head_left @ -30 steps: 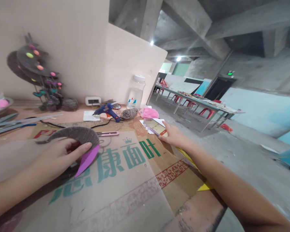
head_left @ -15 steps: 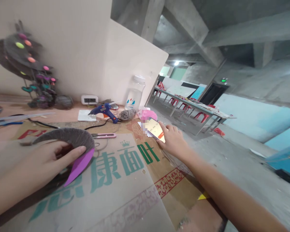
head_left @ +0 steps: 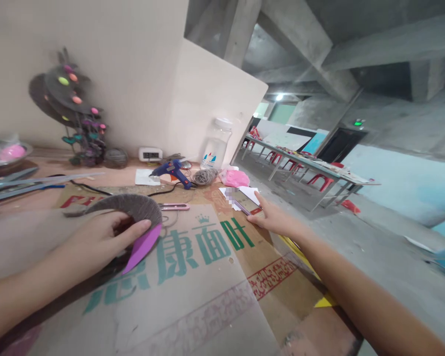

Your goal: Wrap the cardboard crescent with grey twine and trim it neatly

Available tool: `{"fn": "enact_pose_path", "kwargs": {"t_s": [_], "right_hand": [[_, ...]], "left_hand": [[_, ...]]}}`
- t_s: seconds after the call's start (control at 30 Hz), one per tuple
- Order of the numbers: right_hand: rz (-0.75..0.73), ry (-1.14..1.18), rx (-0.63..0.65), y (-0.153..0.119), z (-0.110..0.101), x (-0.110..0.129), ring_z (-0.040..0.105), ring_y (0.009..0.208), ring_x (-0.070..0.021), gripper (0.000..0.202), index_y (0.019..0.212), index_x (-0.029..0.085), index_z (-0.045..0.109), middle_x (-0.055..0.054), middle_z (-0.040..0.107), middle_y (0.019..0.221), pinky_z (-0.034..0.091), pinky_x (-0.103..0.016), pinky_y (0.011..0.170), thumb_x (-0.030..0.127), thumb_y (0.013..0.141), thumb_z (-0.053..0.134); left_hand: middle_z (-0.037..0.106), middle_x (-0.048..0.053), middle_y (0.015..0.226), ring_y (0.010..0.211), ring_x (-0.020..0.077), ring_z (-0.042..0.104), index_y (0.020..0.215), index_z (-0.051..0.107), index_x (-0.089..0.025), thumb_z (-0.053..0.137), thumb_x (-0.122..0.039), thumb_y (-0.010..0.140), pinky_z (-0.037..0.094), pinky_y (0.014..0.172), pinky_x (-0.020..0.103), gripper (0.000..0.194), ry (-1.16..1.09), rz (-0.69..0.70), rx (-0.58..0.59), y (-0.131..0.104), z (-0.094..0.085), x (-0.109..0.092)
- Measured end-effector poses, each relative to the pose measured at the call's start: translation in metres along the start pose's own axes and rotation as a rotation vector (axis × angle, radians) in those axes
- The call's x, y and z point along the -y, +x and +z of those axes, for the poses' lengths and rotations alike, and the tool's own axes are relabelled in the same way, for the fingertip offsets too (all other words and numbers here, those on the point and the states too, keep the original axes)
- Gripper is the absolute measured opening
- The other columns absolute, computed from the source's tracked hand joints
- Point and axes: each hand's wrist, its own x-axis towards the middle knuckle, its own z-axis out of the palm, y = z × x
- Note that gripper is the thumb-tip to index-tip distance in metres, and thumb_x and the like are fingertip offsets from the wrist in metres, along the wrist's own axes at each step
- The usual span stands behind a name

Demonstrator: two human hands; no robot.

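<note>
My left hand [head_left: 104, 240] is closed on a crescent-shaped piece [head_left: 137, 205], its thumb lying over the face. Dark grey yarn wraps most of this crescent, and a bare purple part [head_left: 144, 247] shows at the lower end. Off to the right, my right hand [head_left: 276, 216] grips the near end of a phone [head_left: 247, 201], thumb and fingers on its edges. The phone lies low over white paper [head_left: 252, 192], its screen facing up with a red mark at the near end. Just past the crescent lies a pink utility knife [head_left: 176, 206].
A blue glue gun [head_left: 174, 173], a grey yarn ball [head_left: 204, 176], a clear bottle [head_left: 217, 143] and a small digital clock [head_left: 150, 154] stand along the back. A decorated yarn crescent ornament [head_left: 72, 104] is at back left. Glue sticks or strips [head_left: 48, 182] lie left. A translucent sheet [head_left: 193, 296] covers cardboard.
The phone has tipped down flatter toward the paper, and its bright timer screen now looks dim. My view has turned a little left. The left hand still holds the crescent.
</note>
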Motion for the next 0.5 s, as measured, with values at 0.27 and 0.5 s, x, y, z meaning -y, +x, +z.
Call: {"fn": "enact_pose_path", "kwargs": {"t_s": [0.27,0.5], "right_hand": [[-0.487,0.077,-0.261,0.004,-0.01,0.065,0.053,0.11,-0.0259,0.045,0.121,0.019,0.05,-0.012,0.058,0.119,0.041,-0.04,0.094,0.045,0.085,0.05],[-0.43,0.415,-0.23,0.085,0.003,0.149,0.049,0.117,-0.0231,0.055,0.128,0.014,0.044,-0.012,0.05,0.13,0.037,-0.036,0.099,0.032,0.079,0.06]], "left_hand": [[0.049,-0.001,0.056,0.056,0.0164,0.049,0.054,0.047,-0.019,0.04,-0.06,0.08,0.033,0.051,0.027,0.049,0.073,0.048,0.043,0.001,-0.002,0.004],[0.046,-0.002,0.054,0.056,0.0151,0.048,0.053,0.044,-0.02,0.039,-0.051,0.084,0.034,0.054,0.027,0.044,-0.023,0.014,0.01,0.003,-0.003,0.001]]}}
